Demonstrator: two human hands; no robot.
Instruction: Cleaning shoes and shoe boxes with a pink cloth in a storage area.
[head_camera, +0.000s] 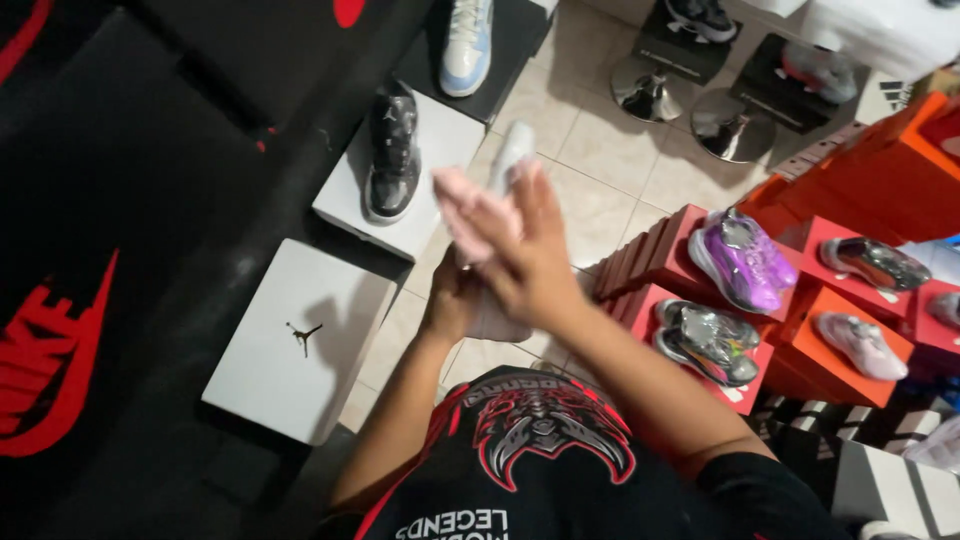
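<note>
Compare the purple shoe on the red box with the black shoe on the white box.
The purple shoe is bright and glossy; the black shoe is dark with a grey sheen. The purple shoe sits on a red box at the right; the black shoe sits on a white box at the left by the black wall. The purple shoe lies diagonally; the black shoe points nearly straight up the frame. Both are single shoes displayed on boxes.

A shoe shop floor of pale beige tiles (600, 205). A black wall (150, 150) with red markings runs along the left. White boxes (290, 345) line it; red and orange boxes (860, 190) with display sneakers stack right.
</note>
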